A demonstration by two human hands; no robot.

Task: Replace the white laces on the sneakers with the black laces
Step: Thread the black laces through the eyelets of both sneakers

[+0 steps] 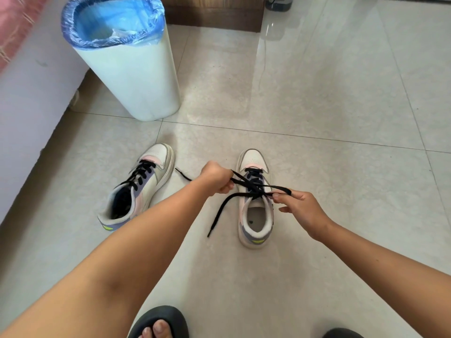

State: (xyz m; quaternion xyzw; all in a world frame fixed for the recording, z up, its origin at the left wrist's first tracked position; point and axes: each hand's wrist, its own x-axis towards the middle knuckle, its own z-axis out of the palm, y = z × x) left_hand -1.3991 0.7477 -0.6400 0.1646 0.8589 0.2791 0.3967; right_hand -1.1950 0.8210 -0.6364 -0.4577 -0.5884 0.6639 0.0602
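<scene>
Two sneakers on tiled floor (pixel 317 98), toes pointing away. Left sneaker (pixel 140 187): black lace fully threaded, no hand on it. Right sneaker (pixel 256 206): black lace (pixel 246 184) through eyelets, ends crossed above tongue. Left hand (pixel 217 178) clenched around one lace end; tail trails left across floor. Right hand (pixel 302 211) pinches other end as loop. White bin (pixel 136 76), blue liner, behind left sneaker. Dark slipper (pixel 159 320) on foot, bottom edge. No legible brand or writing.

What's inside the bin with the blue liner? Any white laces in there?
Inside the tall white bin, only the blue plastic liner and a crumpled pale scrap show. The bottom is hidden by the rim, so laces can't be ruled out.
</scene>
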